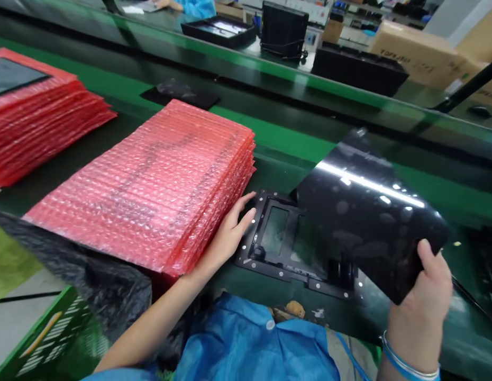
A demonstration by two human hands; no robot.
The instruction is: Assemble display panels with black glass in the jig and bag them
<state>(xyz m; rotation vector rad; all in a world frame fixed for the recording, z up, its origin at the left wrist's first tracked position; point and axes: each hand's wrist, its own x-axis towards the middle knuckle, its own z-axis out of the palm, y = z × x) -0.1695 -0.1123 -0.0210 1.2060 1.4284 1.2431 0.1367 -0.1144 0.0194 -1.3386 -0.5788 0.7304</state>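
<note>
My right hand [426, 286] grips a glossy black panel [361, 206] by its near right corner, thumb on top, and the panel is tilted above the bench. Light reflects in a bright streak across it. Partly hidden below the panel, a black frame [281, 273] with rectangular openings and small round dots along its border lies on the bench. My left hand [238, 225] has its fingers stretched out at the frame's left edge; whether it presses on the frame I cannot tell. Left of that hand stands a stack of red bubble-wrap pouches [158, 180].
Another stack of red pouches [43, 127] stands at far left, a dark panel on top. A green crate [43, 328] and black plastic sheeting [99, 275] are at lower left. Beyond the bench are a black monitor [283, 29], cardboard boxes [424, 55] and a person's blue sleeve [200, 8].
</note>
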